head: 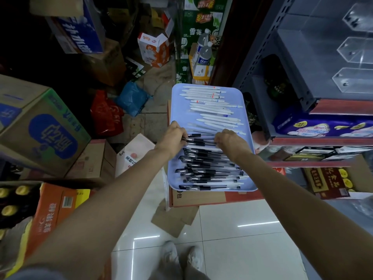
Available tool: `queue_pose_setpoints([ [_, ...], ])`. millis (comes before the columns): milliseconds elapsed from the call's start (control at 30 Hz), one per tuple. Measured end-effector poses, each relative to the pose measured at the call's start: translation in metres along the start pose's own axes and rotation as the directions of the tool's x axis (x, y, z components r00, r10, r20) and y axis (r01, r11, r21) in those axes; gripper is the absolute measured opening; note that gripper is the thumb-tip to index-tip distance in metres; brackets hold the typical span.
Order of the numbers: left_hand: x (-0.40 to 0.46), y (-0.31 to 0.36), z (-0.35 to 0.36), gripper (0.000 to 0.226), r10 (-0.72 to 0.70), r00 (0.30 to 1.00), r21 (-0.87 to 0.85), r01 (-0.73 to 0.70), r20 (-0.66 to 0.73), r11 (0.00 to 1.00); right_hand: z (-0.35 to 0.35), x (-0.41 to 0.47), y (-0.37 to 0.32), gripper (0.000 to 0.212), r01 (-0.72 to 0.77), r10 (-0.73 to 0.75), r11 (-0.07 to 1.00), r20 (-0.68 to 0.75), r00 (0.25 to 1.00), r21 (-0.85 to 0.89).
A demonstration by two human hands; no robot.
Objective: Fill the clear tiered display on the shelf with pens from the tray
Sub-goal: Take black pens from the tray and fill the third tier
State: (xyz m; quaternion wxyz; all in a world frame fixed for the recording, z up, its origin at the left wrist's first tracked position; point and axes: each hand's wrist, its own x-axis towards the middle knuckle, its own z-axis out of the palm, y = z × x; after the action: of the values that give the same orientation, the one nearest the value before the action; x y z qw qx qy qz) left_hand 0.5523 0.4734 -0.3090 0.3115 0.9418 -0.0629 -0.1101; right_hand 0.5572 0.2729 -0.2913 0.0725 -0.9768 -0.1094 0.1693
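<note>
Lying on the tray [245,110], black pens [210,170] are pinched at opposite ends by the curled left hand [175,136] and right hand [231,141]; the display [357,51] is seen right of the tray.

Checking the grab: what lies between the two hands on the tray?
Head view: black pens span the gap between left hand and right hand, over the tray.

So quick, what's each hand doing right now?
Left hand: fingers curled round black pens on the tray.
Right hand: gripping the same pens' other end.
</note>
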Motion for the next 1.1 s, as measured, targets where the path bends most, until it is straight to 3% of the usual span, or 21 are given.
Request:
queue_pose_setpoints([
  [100, 0.0, 0.0, 0.0, 0.013, -0.04, 0.999, -0.094, 0.039, -0.013, 0.995, 0.0, -0.003, 0.0, 0.02, 0.014, -0.013, 1.0, -0.028, 1.0, 0.019],
  [167, -0.003, 0.005, -0.007, 0.02, -0.106, 0.992, -0.264, 0.083, -0.074, 0.961, -0.005, -0.009, 0.002, 0.017, 0.0, 0.009, 0.991, -0.07, 0.997, 0.135],
  [267, -0.009, 0.024, -0.019, 0.041, -0.257, 0.965, -0.623, 0.166, -0.059, 0.764, -0.019, -0.024, 0.0, 0.017, -0.03, 0.074, 0.933, -0.112, 0.991, 0.359],
  [367, -0.013, 0.055, -0.022, 0.016, -0.253, 0.965, -0.842, 0.192, 0.068, 0.505, -0.037, -0.041, -0.003, 0.017, -0.006, 0.087, 0.876, -0.146, 0.985, 0.482],
  [433, -0.012, 0.079, -0.025, 0.013, -0.261, 0.963, -0.878, 0.185, 0.071, 0.442, -0.051, -0.052, -0.003, 0.015, 0.03, 0.059, 0.855, -0.153, 0.986, 0.518],
  [500, -0.009, 0.101, -0.03, 0.019, -0.239, 0.97, -0.881, 0.146, 0.039, 0.449, -0.064, -0.061, 0.003, 0.008, 0.053, 0.035, 0.835, -0.15, 0.988, 0.548],
  [567, -0.006, 0.125, -0.038, 0.015, -0.169, 0.986, -0.848, 0.082, -0.009, 0.523, -0.079, -0.068, 0.017, 0.004, 0.09, 0.03, 0.803, -0.191, 0.981, 0.59],
  [633, 0.0, 0.152, -0.044, 0.016, -0.059, 0.995, -0.733, -0.021, -0.083, 0.68, -0.099, -0.072, 0.039, 0.002, 0.153, 0.084, 0.753, -0.323, 0.943, 0.64],
  [700, 0.01, 0.182, -0.047, 0.026, 0.11, 0.984, -0.5, -0.167, -0.143, 0.85, -0.129, -0.077, 0.062, 0.011, 0.245, 0.133, 0.672, -0.439, 0.888, 0.698],
  [733, 0.014, 0.2, -0.047, 0.031, 0.189, 0.972, -0.398, -0.23, -0.14, 0.888, -0.144, -0.079, 0.074, 0.017, 0.298, 0.123, 0.624, -0.468, 0.875, 0.722],
  [867, 0.038, 0.275, -0.037, 0.038, 0.332, 0.939, -0.202, -0.344, -0.091, 0.917, -0.192, -0.086, 0.132, 0.021, 0.405, 0.047, 0.534, -0.505, 0.862, 0.742],
  [1000, 0.074, 0.337, -0.013, 0.04, 0.371, 0.909, -0.114, -0.396, -0.192, 0.911, -0.228, -0.076, 0.205, 0.013, 0.456, 0.031, 0.468, -0.53, 0.848, 0.757],
  [1100, 0.095, 0.372, -0.003, 0.023, 0.354, 0.863, -0.06, -0.401, -0.361, 0.914, -0.25, -0.069, 0.255, 0.014, 0.496, 0.092, 0.401, -0.572, 0.815, 0.77],
])
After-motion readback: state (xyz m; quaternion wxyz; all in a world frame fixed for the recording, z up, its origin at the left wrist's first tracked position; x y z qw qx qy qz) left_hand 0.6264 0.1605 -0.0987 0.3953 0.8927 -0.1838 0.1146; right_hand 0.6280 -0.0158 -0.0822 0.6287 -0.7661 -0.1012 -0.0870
